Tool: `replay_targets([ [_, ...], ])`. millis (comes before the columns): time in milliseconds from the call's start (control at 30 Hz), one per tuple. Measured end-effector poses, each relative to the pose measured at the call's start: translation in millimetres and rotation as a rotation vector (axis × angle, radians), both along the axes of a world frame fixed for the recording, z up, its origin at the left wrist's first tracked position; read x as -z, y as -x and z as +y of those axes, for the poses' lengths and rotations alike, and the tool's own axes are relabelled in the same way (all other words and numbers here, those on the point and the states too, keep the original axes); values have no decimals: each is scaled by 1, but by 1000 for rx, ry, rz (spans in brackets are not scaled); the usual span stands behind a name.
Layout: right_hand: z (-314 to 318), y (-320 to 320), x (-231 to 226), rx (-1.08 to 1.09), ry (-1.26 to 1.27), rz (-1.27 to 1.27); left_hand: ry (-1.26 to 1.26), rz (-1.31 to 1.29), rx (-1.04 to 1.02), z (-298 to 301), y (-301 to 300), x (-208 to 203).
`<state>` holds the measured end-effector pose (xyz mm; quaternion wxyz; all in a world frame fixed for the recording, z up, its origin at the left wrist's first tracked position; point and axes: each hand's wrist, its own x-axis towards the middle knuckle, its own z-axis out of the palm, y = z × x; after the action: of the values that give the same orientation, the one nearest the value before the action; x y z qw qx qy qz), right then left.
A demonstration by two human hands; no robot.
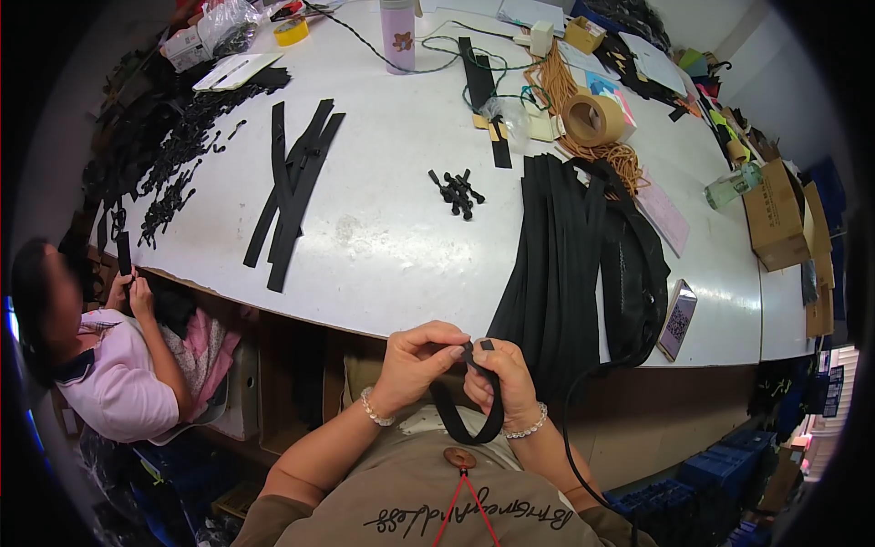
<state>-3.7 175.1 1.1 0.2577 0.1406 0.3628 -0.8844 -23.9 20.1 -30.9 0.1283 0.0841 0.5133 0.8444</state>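
Note:
A black zipper strip (493,419) hangs in a loop between my hands, just off the near edge of the table. My left hand (419,362) pinches it near one end with thumb and fingertips; a small dark bit shows at the pinch, too small to make out. The fingers of my right hand (509,376) are closed round the strip, and one end sticks up above the thumb. Beyond my hands lies a small pile of black zipper pulls (458,193). A thick bundle of black strips (554,264) reaches over the table edge beside my right hand.
Several black strips (293,187) lie crossed at left. A co-worker (118,365) sits at the left, holding a black strip. A phone (677,319), a tape roll (592,120), a tumbler (398,36), a plastic bottle (732,185) and cardboard boxes (777,216) stand around the table (383,246).

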Motion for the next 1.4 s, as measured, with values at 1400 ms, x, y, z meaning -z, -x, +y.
replay_targets([
  [1400, -17, -6, -4, 118, -187, 91, -64, -62, -131, 6, -12, 4],
])
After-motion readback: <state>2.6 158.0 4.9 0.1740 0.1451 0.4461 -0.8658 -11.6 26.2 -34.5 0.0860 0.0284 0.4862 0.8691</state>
